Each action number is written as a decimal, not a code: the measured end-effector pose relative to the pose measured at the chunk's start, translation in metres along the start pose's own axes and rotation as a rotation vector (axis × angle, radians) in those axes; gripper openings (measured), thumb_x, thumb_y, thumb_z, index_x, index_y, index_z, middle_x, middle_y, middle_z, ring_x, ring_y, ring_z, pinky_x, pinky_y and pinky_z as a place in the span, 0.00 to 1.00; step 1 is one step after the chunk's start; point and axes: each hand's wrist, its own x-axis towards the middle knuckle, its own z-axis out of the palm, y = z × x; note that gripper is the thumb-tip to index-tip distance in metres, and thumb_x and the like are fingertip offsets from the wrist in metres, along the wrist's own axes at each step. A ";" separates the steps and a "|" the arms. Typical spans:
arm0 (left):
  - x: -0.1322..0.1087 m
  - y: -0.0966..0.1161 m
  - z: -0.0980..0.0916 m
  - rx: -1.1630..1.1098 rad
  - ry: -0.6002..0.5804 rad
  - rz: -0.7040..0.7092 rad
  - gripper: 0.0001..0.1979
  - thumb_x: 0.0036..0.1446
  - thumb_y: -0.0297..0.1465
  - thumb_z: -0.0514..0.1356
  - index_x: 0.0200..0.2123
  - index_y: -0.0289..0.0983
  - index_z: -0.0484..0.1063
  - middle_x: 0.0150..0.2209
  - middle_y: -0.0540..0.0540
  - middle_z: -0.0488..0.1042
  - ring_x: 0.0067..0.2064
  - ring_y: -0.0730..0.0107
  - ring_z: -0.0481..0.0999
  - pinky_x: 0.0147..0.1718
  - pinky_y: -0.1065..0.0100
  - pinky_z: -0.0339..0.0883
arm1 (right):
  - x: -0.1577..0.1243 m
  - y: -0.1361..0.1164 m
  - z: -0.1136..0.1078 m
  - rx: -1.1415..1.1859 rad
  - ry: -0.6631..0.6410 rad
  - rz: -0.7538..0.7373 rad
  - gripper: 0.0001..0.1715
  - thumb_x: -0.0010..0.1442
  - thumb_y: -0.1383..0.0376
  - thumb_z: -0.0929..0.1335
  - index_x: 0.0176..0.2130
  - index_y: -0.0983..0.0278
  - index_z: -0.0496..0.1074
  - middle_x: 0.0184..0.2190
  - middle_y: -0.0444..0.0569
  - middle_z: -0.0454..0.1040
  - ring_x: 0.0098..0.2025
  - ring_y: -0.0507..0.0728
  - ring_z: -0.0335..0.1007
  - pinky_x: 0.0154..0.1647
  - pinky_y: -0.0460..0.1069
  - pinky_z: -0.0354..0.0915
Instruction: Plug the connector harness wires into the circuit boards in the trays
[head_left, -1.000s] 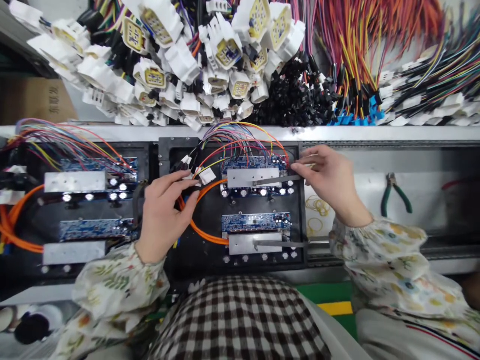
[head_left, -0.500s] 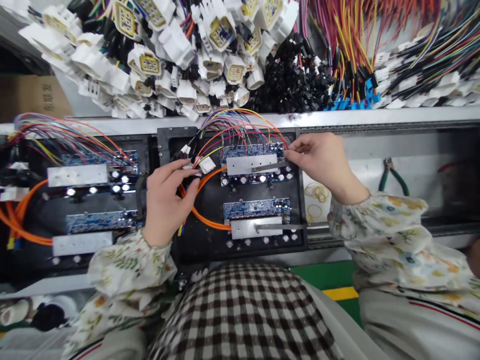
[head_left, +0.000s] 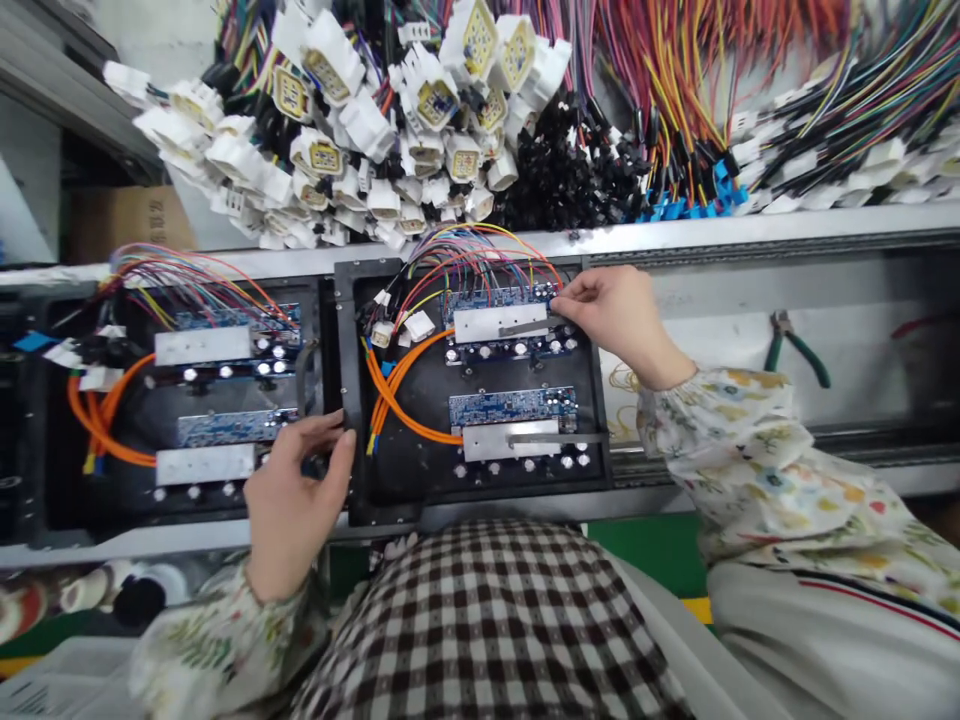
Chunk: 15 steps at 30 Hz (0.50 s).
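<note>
My right hand [head_left: 611, 315] has its thumb and index finger pinched together at the right end of the upper blue circuit board [head_left: 502, 297], by a red wire; what lies between the fingertips is too small to make out. My left hand [head_left: 296, 490] is over the left edge of the black tray [head_left: 412, 480], thumb and fingers apart, holding nothing. Inside the tray lie the wired upper board with its silver plate [head_left: 499, 322], a lower blue board [head_left: 510, 407] and looped orange cables [head_left: 390, 395]. White connectors [head_left: 418, 325] rest left of the upper board.
A second black tray [head_left: 67, 500] with similar boards is at the left. Green-handled pliers [head_left: 796, 350] and yellow rubber bands [head_left: 624, 378] lie to the right. Piled white connectors [head_left: 367, 130], black connectors [head_left: 577, 170] and coloured wires [head_left: 682, 70] fill the back shelf.
My left hand has moved away from the white connectors, down and left to the tray's edge. The right hand stays at the board's right end. The view has shifted, showing more of the left tray.
</note>
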 end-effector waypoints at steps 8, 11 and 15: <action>-0.006 0.007 0.020 -0.293 0.027 0.058 0.07 0.60 0.33 0.54 0.40 0.38 0.68 0.37 0.47 0.78 0.38 0.66 0.79 0.38 0.60 0.75 | -0.057 -0.038 -0.031 -0.114 0.106 -0.304 0.15 0.55 0.51 0.68 0.28 0.60 0.72 0.18 0.43 0.71 0.18 0.53 0.64 0.22 0.49 0.56; -0.012 0.013 0.041 -0.340 -0.009 0.139 0.06 0.60 0.31 0.56 0.39 0.36 0.69 0.35 0.46 0.78 0.36 0.70 0.79 0.37 0.67 0.74 | -0.084 -0.072 -0.010 -0.029 -0.072 -0.589 0.14 0.58 0.53 0.65 0.31 0.59 0.72 0.18 0.42 0.71 0.17 0.52 0.64 0.18 0.48 0.55; -0.008 0.040 0.070 -0.374 -0.111 0.279 0.11 0.62 0.36 0.56 0.44 0.36 0.70 0.44 0.43 0.73 0.41 0.70 0.74 0.41 0.64 0.72 | -0.101 -0.139 0.050 -0.221 -0.382 -0.920 0.08 0.59 0.64 0.64 0.34 0.62 0.72 0.28 0.47 0.77 0.27 0.56 0.73 0.26 0.49 0.64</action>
